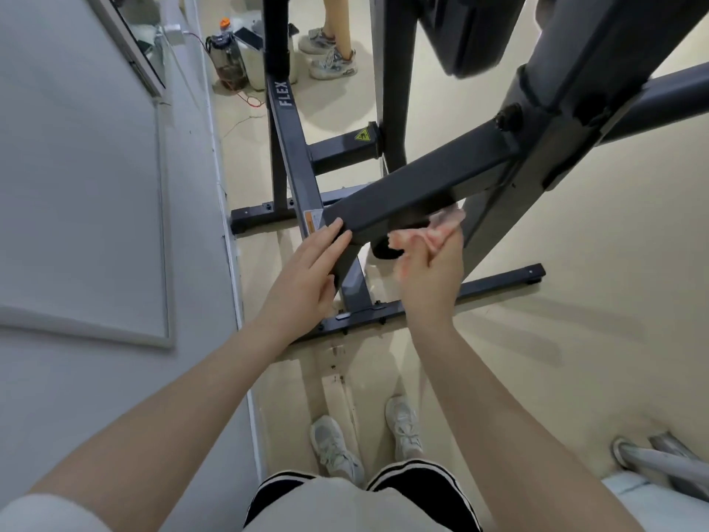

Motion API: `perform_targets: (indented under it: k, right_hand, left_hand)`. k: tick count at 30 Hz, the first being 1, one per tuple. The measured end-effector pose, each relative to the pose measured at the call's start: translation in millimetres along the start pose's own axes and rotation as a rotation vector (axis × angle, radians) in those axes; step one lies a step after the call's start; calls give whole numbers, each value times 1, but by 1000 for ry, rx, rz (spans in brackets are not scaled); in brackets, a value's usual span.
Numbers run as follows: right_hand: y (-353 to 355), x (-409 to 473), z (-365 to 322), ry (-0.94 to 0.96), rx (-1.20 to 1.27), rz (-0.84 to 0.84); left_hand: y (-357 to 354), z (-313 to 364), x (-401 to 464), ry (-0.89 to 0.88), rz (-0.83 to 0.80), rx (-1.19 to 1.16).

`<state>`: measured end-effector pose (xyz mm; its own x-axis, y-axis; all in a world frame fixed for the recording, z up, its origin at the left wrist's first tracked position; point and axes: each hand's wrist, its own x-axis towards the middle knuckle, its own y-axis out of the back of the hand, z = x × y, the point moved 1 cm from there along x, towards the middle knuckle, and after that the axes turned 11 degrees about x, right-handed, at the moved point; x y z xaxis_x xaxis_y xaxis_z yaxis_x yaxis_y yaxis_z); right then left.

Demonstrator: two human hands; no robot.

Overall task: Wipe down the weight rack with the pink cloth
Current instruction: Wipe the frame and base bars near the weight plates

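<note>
The dark grey weight rack (422, 178) fills the middle of the head view, with a thick square arm slanting down toward me. My left hand (307, 274) rests flat, fingers together, against the near end of that arm. My right hand (429, 274) is closed around the crumpled pink cloth (441, 228), which is pressed up under the arm's lower edge. Part of the cloth is hidden behind the arm and my fingers.
A white wall with a framed panel (96, 186) runs along the left. Rack base bars (383, 309) lie on the beige floor in front of my feet. A water jug (230, 59) and another person's feet (330, 55) are behind the rack. Grey metal legs (660, 458) stand at lower right.
</note>
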<state>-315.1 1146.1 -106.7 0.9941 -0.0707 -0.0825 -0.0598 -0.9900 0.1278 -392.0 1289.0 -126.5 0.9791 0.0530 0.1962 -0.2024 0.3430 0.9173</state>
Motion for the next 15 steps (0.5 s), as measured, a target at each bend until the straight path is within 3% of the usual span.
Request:
perform_targets:
  k: [4,10,13,15]
  right_hand:
    - [-4,3,-4,342,-332,9]
    - [-32,-14,27,278,-488,-98]
    - [-32,-15,28,272,-288,-142]
    - [-22,-3,18,253,-186,-84]
  left_hand:
    - [0,4,7,7,26,-5]
    - [5,1,9,30,3,-20]
    - [6,-1,11,18,-14,-21]
    - [6,-1,16,9,-14,-11]
